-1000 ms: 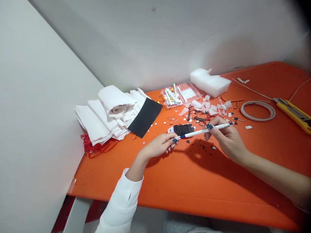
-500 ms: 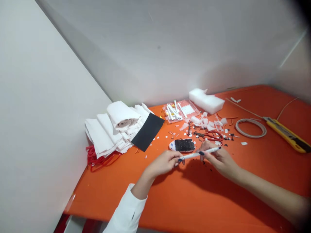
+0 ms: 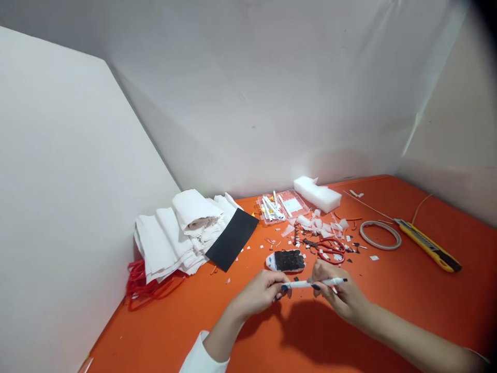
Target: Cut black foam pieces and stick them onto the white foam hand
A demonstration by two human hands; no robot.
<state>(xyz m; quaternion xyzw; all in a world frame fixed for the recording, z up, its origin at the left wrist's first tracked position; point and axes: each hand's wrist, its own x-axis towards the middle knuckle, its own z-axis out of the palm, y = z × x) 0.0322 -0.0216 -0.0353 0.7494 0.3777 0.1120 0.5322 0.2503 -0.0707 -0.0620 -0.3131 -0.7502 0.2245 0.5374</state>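
A white marker pen (image 3: 315,283) lies level between both hands above the orange table (image 3: 388,290). My left hand (image 3: 261,293) pinches its dark cap end, and my right hand (image 3: 341,299) grips the barrel with curled fingers. Just beyond the pen rests a small white foam piece covered with black squares (image 3: 286,260). Red-handled scissors (image 3: 328,248) lie among white and black scraps (image 3: 324,225) behind my right hand.
A pile of white paper bags (image 3: 174,233) with a black sheet (image 3: 232,238) sits at the left. A clear box of markers (image 3: 281,206), a white foam block (image 3: 316,193), a tape roll (image 3: 380,234) and a yellow utility knife (image 3: 427,244) lie further back. White walls enclose the table.
The view has tilted upward, so the table and hands sit lower in frame. My right hand slid closer along the pen toward the left hand. Both hands still hold the pen.
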